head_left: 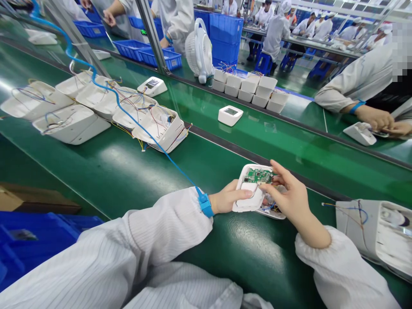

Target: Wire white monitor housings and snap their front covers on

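Observation:
My left hand (228, 198) grips the left side of an open white device shell (249, 201), thumb laid across its inner face. A green circuit board (259, 175) sits in the shell's upper part. My right hand (288, 195) holds the shell's right side, with fingertips pinching at the board's right edge. Thin coloured wires (268, 205) trail from under the shell, between my hands. A blue wrist strap (205, 204) with a coiled blue cord is on my left wrist. The shell hovers just over the green conveyor belt (135, 171).
Several open white shells with loose wires (96, 105) lie at the left. A finished unit (230, 115) sits mid-belt, stacked units (254, 88) and a white fan (199, 49) behind. Another shell (376, 229) lies at right. A co-worker's hands (380, 122) work opposite. Blue bins (28, 240) stand lower left.

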Demonstrator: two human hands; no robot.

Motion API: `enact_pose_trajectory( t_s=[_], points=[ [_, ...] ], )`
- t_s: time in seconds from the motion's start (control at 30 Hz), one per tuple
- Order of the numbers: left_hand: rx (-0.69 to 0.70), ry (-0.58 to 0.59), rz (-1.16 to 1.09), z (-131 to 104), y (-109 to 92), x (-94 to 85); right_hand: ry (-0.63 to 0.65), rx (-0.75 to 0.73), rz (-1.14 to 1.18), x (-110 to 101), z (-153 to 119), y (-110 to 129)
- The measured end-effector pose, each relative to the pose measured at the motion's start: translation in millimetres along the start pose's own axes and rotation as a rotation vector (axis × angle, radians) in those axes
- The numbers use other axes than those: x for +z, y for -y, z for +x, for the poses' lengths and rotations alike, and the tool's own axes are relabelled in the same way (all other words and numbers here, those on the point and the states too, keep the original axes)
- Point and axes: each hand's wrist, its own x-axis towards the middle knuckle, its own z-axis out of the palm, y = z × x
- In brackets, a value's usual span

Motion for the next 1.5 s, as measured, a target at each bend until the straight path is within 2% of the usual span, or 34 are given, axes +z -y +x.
enact_pose_trajectory(
  t_s=[0.1,0.17,0.23,0.3,0.33,0.43,0.53,0.6,0.67,0.73,0.8,0.83,0.9,1.0,1.13,1.27,1.37,1.5],
  points=[
    [0.135,-0.017,0.183,4,-7,-7.9,0.049,0.091,0.158,-4,1,2],
    [0.282,-0.077,0.318,7,-14,-14.1,-0.018,0.061,0.171,-8,1,3],
    [0.413,-0.198,0.441,11,-20,-19.3,-0.105,-0.104,0.104,-10,1,5],
    [0.462,-0.299,0.582,14,-22,-22.5,-0.098,-0.359,-0.033,-10,2,5],
    [0.455,-0.308,0.676,15,-21,-23.1,-0.068,-0.487,-0.114,-8,2,6],
    [0.384,-0.171,1.041,13,-14,-19.9,0.073,-0.743,-0.309,1,1,7],
    [0.331,-0.099,1.311,9,-6,-12.4,0.167,-0.827,-0.343,6,-1,11],
    [0.319,-0.125,1.333,7,-4,-8.8,0.137,-0.797,-0.331,5,0,11],
    [0.336,-0.142,1.279,7,-4,-8.6,0.022,-0.704,-0.307,-1,3,7],
    [0.399,-0.148,1.19,7,-3,-12.2,-0.115,-0.548,-0.241,-6,7,-1],
    [0.492,-0.151,1.089,9,-2,-17.7,-0.146,-0.349,-0.154,-7,10,-12],
    [0.538,-0.151,1.044,9,0,-20.3,-0.097,-0.265,-0.134,-6,11,-18],
    [0.606,-0.129,0.978,10,3,-23.9,0.082,-0.182,-0.158,-1,10,-25],
    [0.615,-0.054,0.891,9,8,-24.3,0.27,-0.225,-0.249,9,7,-24],
    [0.517,0.023,0.719,7,11,-19.7,0.37,-0.348,-0.495,11,-1,-4],
    [0.482,0.059,0.696,7,11,-17.6,0.438,-0.318,-0.794,10,-10,14],
    [0.477,0.081,0.772,9,11,-18.3,0.452,-0.26,-0.873,11,-14,18],
    [0.505,0.088,0.77,9,13,-18.6,0.447,-0.228,-0.84,9,-13,16]
  ],
)
